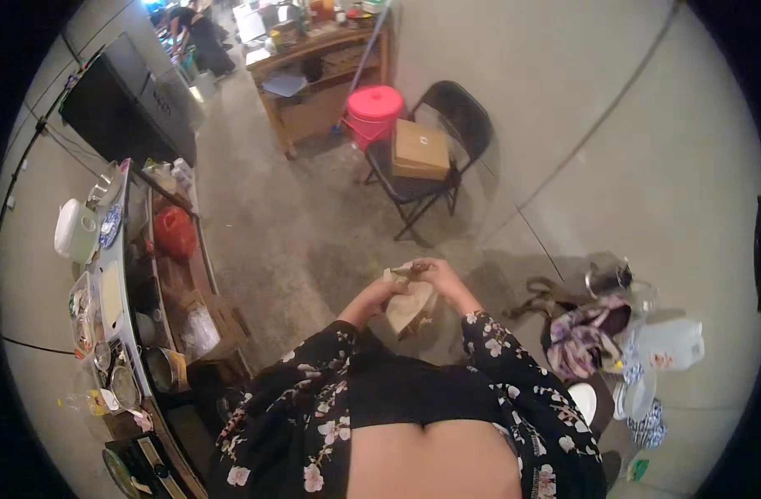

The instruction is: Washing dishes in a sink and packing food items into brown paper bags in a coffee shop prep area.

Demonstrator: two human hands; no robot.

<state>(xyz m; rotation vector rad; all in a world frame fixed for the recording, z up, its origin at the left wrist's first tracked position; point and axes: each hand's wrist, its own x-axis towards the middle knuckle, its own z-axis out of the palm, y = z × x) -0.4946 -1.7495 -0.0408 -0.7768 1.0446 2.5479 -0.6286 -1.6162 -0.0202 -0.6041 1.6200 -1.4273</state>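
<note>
In front of my body, above the concrete floor [262,243], I hold a beige bag or wrapper [406,312] in both hands. My left hand [381,295] grips its left side, with the thumb lying across the front. My right hand [441,277] pinches the upper right edge, where a small dark patch shows near the fingertips. The lower part hangs loose and tapers to a brownish, patterned end. Its material and what may be inside cannot be made out.
Ahead, a black folding chair [460,118] bears a cardboard box [421,150], beside a lidded pink bucket [375,111]. Kitchenware fills a shelf unit [126,293] at left. At right are a purple patterned cloth [583,340] and a plastic jug [676,344]. Far back, a person [202,37] bends over.
</note>
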